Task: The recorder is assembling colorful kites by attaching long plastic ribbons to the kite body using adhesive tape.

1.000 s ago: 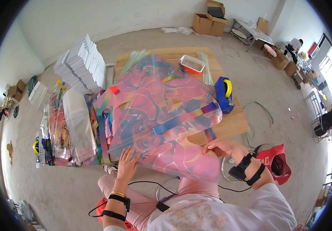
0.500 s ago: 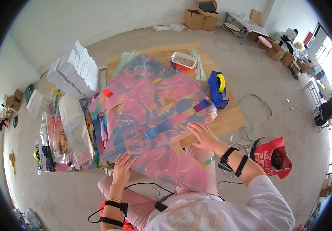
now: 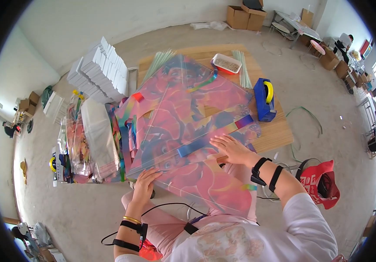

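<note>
A large kite (image 3: 166,118) of thin, partly see-through film with a red and pink cartoon print lies over the wooden table (image 3: 277,131) and reaches down across my lap. Straight thin rods show along its middle and its near edge. Rainbow and blue ribbon strips lie on it, among them a blue strip (image 3: 192,147) near its centre. My left hand (image 3: 145,183) rests on the near left edge, fingers stretched over the film, the thumb hidden. Flat on the film right of the blue strip lies my right hand (image 3: 232,150), fingers extended and slightly apart.
A blue tape dispenser (image 3: 264,100) with yellow tape stands at the table's right. Behind the kite are a white tray (image 3: 226,63) of small pieces and pale thin sticks (image 3: 242,70). White stacks (image 3: 103,72) and bagged film (image 3: 98,131) stand left; a red bag (image 3: 321,183) is right.
My view has turned a little left, so the scene sits further right. My right hand has slid left across the kite toward the blue strip. My left hand stays at the near edge.
</note>
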Action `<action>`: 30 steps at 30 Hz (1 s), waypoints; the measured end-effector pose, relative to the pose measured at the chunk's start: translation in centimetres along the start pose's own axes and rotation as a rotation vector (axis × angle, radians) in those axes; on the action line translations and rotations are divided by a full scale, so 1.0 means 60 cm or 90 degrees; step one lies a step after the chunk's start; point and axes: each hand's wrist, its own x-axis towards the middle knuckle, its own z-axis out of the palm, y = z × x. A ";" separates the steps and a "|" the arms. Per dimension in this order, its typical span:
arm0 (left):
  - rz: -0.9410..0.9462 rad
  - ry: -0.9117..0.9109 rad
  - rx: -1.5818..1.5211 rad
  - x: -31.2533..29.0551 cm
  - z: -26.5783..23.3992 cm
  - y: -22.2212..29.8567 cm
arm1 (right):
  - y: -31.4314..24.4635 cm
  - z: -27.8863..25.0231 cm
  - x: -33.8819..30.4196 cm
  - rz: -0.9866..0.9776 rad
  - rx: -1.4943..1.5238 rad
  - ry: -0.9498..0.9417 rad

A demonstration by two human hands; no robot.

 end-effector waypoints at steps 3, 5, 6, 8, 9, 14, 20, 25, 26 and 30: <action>-0.014 0.009 -0.039 0.001 -0.004 -0.005 | 0.012 0.004 0.002 -0.021 0.027 -0.016; -0.017 0.015 -0.059 0.008 -0.006 -0.007 | 0.036 0.026 0.004 -0.025 0.006 -0.008; -0.068 0.020 -0.114 0.013 -0.009 -0.009 | 0.040 0.031 0.008 -0.031 -0.013 -0.001; -0.119 0.024 -0.169 0.032 -0.016 -0.015 | 0.057 0.033 0.011 -0.029 0.032 -0.005; -0.124 0.032 -0.146 0.041 -0.023 -0.025 | 0.062 0.032 0.022 -0.032 0.078 -0.008; -0.211 0.063 -0.161 0.102 -0.037 -0.085 | 0.085 -0.007 0.076 0.038 0.325 -0.081; -0.262 0.039 -0.167 0.181 -0.028 -0.128 | 0.161 0.001 0.126 0.196 0.354 -0.285; -0.346 0.030 -0.148 0.189 -0.017 -0.160 | 0.153 -0.006 0.153 0.241 0.400 -0.330; -0.313 0.046 -0.099 0.193 -0.011 -0.169 | 0.162 -0.003 0.150 0.173 0.362 -0.282; -0.288 0.095 -0.097 0.181 -0.002 -0.194 | 0.155 -0.013 0.162 0.255 0.367 -0.373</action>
